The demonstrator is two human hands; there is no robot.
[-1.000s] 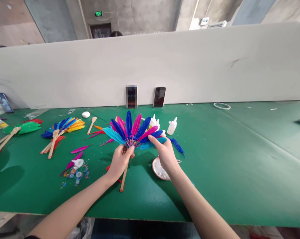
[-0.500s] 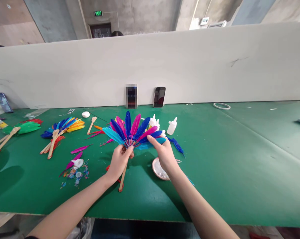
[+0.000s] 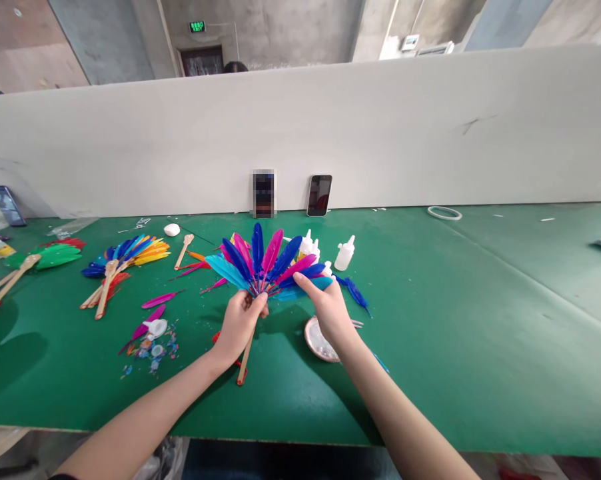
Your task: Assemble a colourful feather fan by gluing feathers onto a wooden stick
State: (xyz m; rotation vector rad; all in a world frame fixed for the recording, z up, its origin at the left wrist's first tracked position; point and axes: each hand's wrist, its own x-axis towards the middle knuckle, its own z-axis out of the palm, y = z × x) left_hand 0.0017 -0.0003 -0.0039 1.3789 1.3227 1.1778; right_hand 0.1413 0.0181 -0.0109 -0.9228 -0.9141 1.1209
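Left hand (image 3: 238,323): fingers closed tight around the stick (image 3: 244,363) of a feather fan (image 3: 265,263), gripping just below the point where the quills meet. The fan is held over the middle of the worktop (image 3: 480,320), with its blue, pink and teal feathers spread toward the far edge and its stick pointing toward the near edge.

Right hand (image 3: 328,307): forefinger stretched along the lowest feathers on the fan's right side, other fingers loosely curled. Whether the thumb grips from beneath cannot be told.

A dish (image 3: 316,343) lies on the worktop just under the right wrist. White bottles (image 3: 344,253) stand just beyond the fan. Other fans (image 3: 125,253) lie toward the left edge, with loose feathers (image 3: 158,300) between them and the left hand. A phone (image 3: 319,195) leans against the partition (image 3: 380,133) at the far edge. A white ring (image 3: 444,213) lies near the far edge, well to the right.
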